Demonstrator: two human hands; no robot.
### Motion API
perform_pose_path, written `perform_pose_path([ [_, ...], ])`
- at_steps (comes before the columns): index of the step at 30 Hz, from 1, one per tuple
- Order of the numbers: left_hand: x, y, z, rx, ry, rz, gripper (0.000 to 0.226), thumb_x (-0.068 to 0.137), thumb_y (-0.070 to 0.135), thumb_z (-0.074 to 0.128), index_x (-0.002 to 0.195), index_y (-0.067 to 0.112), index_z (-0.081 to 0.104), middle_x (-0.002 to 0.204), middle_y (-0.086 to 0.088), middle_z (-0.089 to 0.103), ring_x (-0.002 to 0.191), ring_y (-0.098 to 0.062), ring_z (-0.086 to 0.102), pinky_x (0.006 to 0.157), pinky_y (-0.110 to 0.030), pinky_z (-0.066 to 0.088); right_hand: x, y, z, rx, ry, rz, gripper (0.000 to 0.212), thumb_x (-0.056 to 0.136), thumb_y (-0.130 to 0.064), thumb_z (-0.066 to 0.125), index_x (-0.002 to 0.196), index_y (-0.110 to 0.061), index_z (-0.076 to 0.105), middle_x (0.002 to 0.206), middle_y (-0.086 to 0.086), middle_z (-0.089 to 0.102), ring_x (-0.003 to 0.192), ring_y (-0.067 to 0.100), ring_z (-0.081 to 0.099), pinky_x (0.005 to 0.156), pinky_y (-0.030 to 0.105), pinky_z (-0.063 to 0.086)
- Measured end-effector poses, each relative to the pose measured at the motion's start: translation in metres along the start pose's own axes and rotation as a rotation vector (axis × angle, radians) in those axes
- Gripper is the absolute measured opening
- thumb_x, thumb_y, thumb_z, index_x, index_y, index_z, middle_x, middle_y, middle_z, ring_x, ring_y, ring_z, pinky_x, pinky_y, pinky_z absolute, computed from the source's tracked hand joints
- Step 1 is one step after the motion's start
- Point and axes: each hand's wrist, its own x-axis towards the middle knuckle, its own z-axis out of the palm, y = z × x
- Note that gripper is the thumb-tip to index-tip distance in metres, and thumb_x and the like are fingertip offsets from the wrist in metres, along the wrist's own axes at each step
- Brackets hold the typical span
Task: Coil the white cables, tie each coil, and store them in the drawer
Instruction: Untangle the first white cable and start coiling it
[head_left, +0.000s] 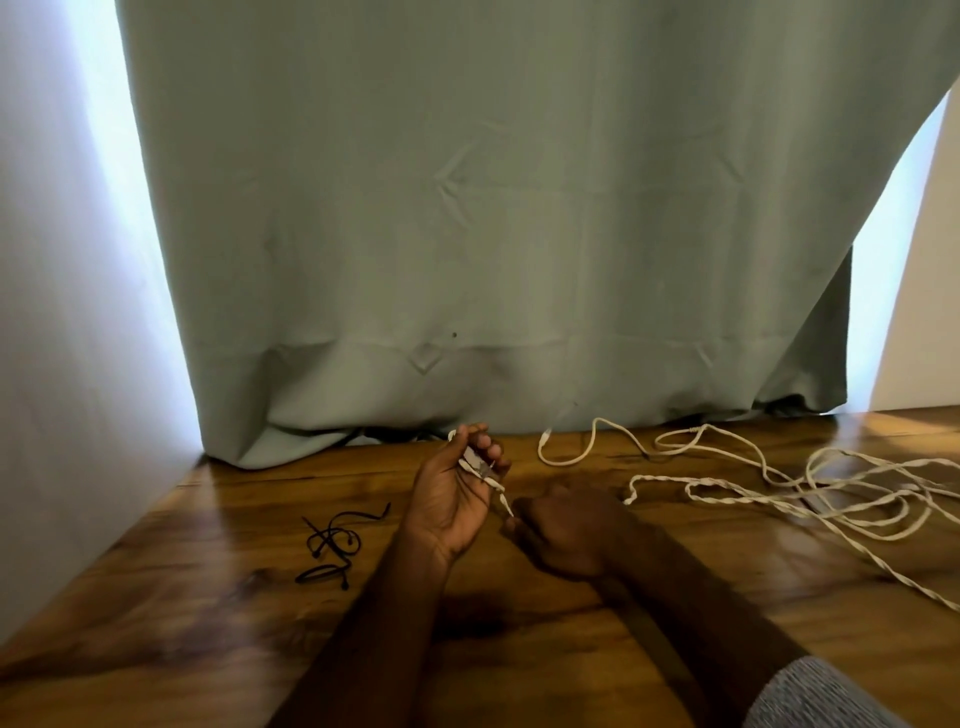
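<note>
Two bare hands work at the centre of the brown wooden table (208, 649). The left hand (457, 493), palm up, has its fingers curled round a small bundle of thin white twisted cable (475, 460), with one short end sticking out toward the right hand (561, 525). That hand sits just beside it at three o'clock, knuckles up, fingertips closed at the tip of that short end; whether it truly pinches the tip I cannot tell, since the fingers hide the contact.

Most of the white cable is not yet coiled: a loose tangle of long white twisted strands (831, 488) sprawls from the right hand out toward two and three o'clock, reaching the table's right edge. Several black cable ties (332, 540) lie at nine o'clock of the left hand, near but apart from it. A grey-green curtain (467, 208) hangs behind at twelve o'clock.

By my judgement the cable is light, limp and springy; its twist should make loops want to unwind and snag on each other. It seems best held with the coil pinned in the left palm while the right hand feeds slack, taking hold along the strand rather than at the small end fittings, which look delicate. No drawer is in view.
</note>
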Motion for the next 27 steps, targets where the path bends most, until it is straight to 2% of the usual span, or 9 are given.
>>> perform_pose_path([
  [2, 0.001, 0.001, 0.002, -0.031, 0.004, -0.003, 0.024, 0.095, 0.019, 0.049, 0.092, 0.001, 0.064, 0.076, -0.007, 0.071, 0.069, -0.018, 0.071, 0.069, -0.034, 0.062, -0.001, -0.001, -0.003, -0.020, -0.018, -0.027, 0.042, 0.103, -0.054, 0.038, 0.106, -0.020, 0.063, 0.096, 0.006, 0.064, 0.088, 0.022, 0.056, 0.074, 0.031, 0.032],
  [5, 0.003, 0.003, 0.003, -0.021, 0.005, 0.008, 0.049, 0.105, 0.019, 0.038, 0.078, 0.006, 0.076, 0.092, -0.011, 0.076, 0.083, -0.021, 0.075, 0.087, -0.049, 0.056, 0.000, -0.003, -0.006, -0.009, -0.063, -0.083, 0.031, 0.097, -0.050, 0.052, 0.097, -0.021, 0.062, 0.089, 0.004, 0.063, 0.086, 0.021, 0.058, 0.071, 0.031, 0.040],
  [9, 0.004, -0.004, 0.005, 0.133, 0.051, 0.008, 0.028, 0.106, 0.018, 0.036, 0.093, 0.010, 0.060, 0.101, -0.015, 0.074, 0.091, -0.027, 0.074, 0.089, -0.056, 0.051, -0.004, -0.006, -0.014, 0.136, 0.018, -0.124, 0.014, 0.085, -0.031, 0.061, 0.074, -0.024, 0.055, 0.067, -0.007, 0.054, 0.062, 0.014, 0.052, 0.058, 0.027, 0.044],
  [11, 0.003, -0.011, 0.006, 0.246, 0.045, -0.007, 0.018, 0.106, 0.016, 0.038, 0.107, 0.012, 0.056, 0.100, -0.017, 0.074, 0.088, -0.029, 0.074, 0.083, -0.052, 0.056, -0.008, -0.003, -0.019, 0.183, 0.102, -0.115, 0.004, 0.082, -0.028, 0.063, 0.083, -0.024, 0.064, 0.077, -0.007, 0.066, 0.067, 0.014, 0.060, 0.057, 0.025, 0.046],
  [14, 0.004, -0.021, 0.002, 0.513, 0.059, -0.024, 0.028, 0.105, 0.013, 0.043, 0.131, 0.021, 0.048, 0.094, -0.013, 0.076, 0.078, -0.025, 0.074, 0.074, -0.043, 0.058, -0.010, 0.007, -0.024, 0.291, 0.184, -0.112, 0.021, 0.078, -0.027, 0.062, 0.095, -0.024, 0.074, 0.084, -0.015, 0.071, 0.066, 0.009, 0.062, 0.055, 0.017, 0.048],
  [17, 0.002, -0.027, 0.000, 0.813, -0.006, -0.037, 0.023, 0.103, 0.016, 0.048, 0.119, 0.020, 0.065, 0.094, -0.012, 0.076, 0.074, -0.026, 0.072, 0.066, -0.040, 0.055, -0.010, 0.016, -0.024, 0.410, 0.312, -0.115, 0.016, 0.080, -0.029, 0.064, 0.087, -0.022, 0.076, 0.073, -0.008, 0.072, 0.062, 0.009, 0.063, 0.060, 0.033, 0.052],
  [20, -0.005, -0.026, 0.001, 1.025, -0.157, -0.108, 0.022, 0.100, 0.023, 0.052, 0.088, 0.017, 0.070, 0.069, -0.016, 0.064, 0.043, -0.023, 0.052, 0.043, -0.028, 0.035, -0.010, 0.025, -0.023, 0.445, 0.416, -0.107, 0.013, 0.080, -0.031, 0.076, 0.083, -0.019, 0.072, 0.075, -0.010, 0.069, 0.069, 0.007, 0.063, 0.064, 0.032, 0.052],
  [25, -0.004, -0.019, 0.000, 0.724, -0.258, -0.533, 0.062, 0.095, 0.069, 0.034, 0.074, 0.015, 0.055, 0.048, 0.002, 0.029, 0.032, -0.007, 0.021, 0.041, -0.021, 0.009, -0.010, 0.036, -0.017, 0.566, 0.542, -0.055, 0.024, 0.078, -0.031, 0.086, 0.096, -0.020, 0.074, 0.086, -0.018, 0.066, 0.076, 0.002, 0.061, 0.065, 0.017, 0.045],
  [27, -0.004, -0.016, 0.000, 0.677, -0.346, -0.588, 0.058, 0.092, 0.068, 0.044, 0.075, 0.014, 0.054, 0.046, 0.004, 0.025, 0.031, -0.005, 0.020, 0.040, -0.021, 0.007, -0.009, 0.036, -0.012, 0.692, 0.493, -0.026, 0.017, 0.084, -0.024, 0.082, 0.100, -0.019, 0.077, 0.085, -0.020, 0.071, 0.076, 0.000, 0.065, 0.068, 0.014, 0.045],
])
